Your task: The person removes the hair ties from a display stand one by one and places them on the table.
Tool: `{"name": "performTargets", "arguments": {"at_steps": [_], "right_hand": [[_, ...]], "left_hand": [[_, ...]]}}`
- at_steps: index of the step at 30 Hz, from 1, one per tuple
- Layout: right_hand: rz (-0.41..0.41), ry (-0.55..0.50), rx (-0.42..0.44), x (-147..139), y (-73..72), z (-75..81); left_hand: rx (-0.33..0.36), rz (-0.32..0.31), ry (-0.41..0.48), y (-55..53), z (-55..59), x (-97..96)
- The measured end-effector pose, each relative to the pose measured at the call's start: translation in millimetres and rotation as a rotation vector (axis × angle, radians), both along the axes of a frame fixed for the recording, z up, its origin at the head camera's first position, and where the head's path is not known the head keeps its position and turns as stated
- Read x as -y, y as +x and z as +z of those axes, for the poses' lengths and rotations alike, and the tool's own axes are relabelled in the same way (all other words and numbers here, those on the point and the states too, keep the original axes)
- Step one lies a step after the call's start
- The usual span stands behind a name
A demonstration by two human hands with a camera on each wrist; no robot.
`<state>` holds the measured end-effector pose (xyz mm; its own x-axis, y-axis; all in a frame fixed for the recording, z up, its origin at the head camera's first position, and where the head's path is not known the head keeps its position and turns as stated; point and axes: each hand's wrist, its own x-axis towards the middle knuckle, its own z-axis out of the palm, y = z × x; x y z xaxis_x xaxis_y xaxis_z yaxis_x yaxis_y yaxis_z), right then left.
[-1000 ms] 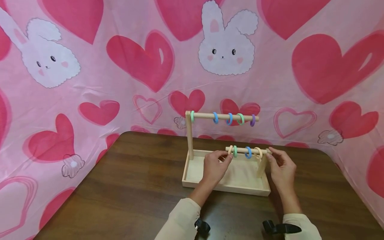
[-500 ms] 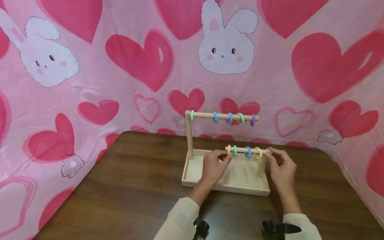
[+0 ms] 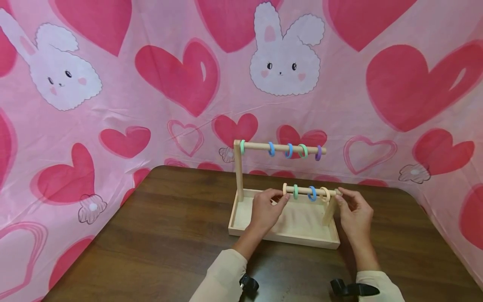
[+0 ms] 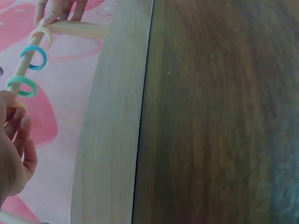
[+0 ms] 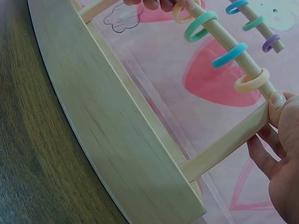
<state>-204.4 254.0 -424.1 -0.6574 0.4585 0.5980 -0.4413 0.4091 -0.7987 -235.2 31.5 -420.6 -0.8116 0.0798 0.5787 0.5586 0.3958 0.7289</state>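
A wooden two-bar stand [image 3: 302, 240] with a tray base sits on the table. My left hand [image 3: 265, 212] pinches a beige ring [image 3: 284, 189] at the free left tip of the lower bar [image 3: 303, 190]. To its right on that bar hang a green ring [image 3: 295, 192], a blue ring [image 3: 312, 193] and a second beige ring [image 3: 325, 194]. My right hand [image 3: 356, 212] grips the top of the short post [image 5: 229, 140] where the lower bar joins it, thumb at the bar's end. In the left wrist view, fingers partly hide the pinched ring [image 4: 17, 104].
The upper bar [image 3: 260, 146], behind and higher, carries several green and blue rings and a purple ring [image 3: 318, 153] near its free right end. A tall post [image 3: 239, 176] holds it at the left. A pink printed cloth [image 3: 181, 25] hangs behind the brown table [image 3: 151, 235].
My left hand has drawn the beige ring leftward along the lower bar, away from the green ring, to the bar's tip. My right hand keeps its grip on the post.
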Motion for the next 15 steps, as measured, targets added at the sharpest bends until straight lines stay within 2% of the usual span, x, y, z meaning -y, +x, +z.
{"name": "performTargets", "arguments": {"at_steps": [15], "right_hand": [[0.010, 0.020, -0.029, -1.9, -0.8, -1.7]], "left_hand": [[-0.024, 0.016, -0.008, -3.2, 2.3, 17.7]]}}
